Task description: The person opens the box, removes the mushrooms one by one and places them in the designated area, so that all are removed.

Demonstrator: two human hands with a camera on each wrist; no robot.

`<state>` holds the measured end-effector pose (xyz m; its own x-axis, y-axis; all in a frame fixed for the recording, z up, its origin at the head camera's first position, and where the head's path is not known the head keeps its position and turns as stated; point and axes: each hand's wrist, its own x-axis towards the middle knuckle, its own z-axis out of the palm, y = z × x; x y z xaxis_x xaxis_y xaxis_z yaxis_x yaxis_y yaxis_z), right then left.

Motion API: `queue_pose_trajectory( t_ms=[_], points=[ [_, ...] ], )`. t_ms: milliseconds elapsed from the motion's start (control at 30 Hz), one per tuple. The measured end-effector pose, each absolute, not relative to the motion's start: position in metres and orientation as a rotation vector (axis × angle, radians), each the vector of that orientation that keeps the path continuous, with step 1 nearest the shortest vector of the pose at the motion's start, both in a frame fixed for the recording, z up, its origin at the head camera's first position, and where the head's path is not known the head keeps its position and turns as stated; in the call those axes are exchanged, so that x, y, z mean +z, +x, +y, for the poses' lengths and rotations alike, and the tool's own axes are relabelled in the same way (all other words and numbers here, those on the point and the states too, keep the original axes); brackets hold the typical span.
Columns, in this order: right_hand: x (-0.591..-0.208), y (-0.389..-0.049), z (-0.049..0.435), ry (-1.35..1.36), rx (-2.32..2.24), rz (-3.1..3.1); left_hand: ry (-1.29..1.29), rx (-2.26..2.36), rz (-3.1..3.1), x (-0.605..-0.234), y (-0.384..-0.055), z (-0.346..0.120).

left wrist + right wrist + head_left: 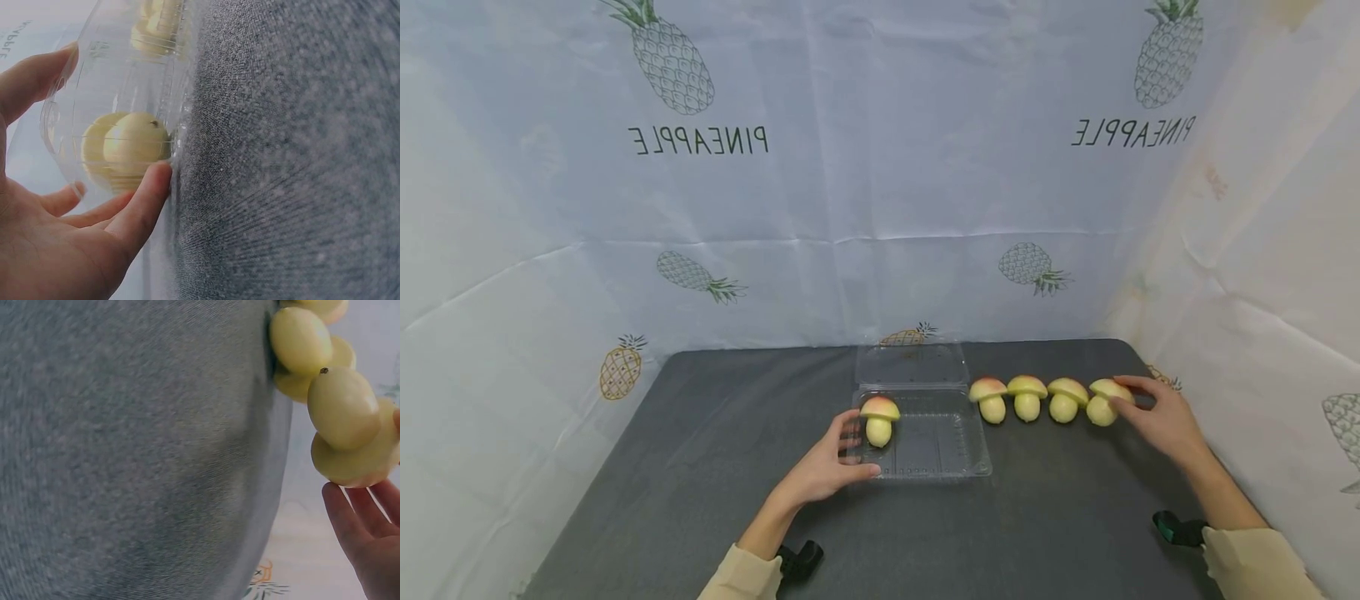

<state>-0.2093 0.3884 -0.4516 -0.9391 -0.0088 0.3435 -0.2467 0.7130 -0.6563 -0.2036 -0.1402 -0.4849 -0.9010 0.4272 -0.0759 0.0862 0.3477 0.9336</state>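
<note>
In the head view my left hand (823, 468) holds the left end of a clear plastic container (951, 433), its thumb at the near corner and fingers along the side. One yellow mushroom (878, 432) with a reddish cap lies inside, at the left. Through the clear wall the left wrist view shows that mushroom (134, 145) close to the fingers. At the right, my right hand (1167, 418) grips the rightmost mushroom (1102, 410) of a row by its cap. The right wrist view shows this mushroom (344, 409) stem toward the camera; whether it touches the table cannot be told.
Three more mushrooms, left (992, 407), middle (1027, 405) and right (1063, 407), lie in a row between the container and my right hand. The container's lid (912, 365) is folded back. Behind the dark table (700, 467) hangs a white pineapple-print cloth (895, 183).
</note>
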Motion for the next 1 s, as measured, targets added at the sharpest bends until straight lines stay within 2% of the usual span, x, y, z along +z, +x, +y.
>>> queue_pose_trajectory(
  t_ms=[1000],
  points=[
    [-0.476, -0.221, 0.399, 0.113, 0.938, -2.757, 0.439, 1.587, 2.266, -0.483, -0.204, -0.141]
  ],
)
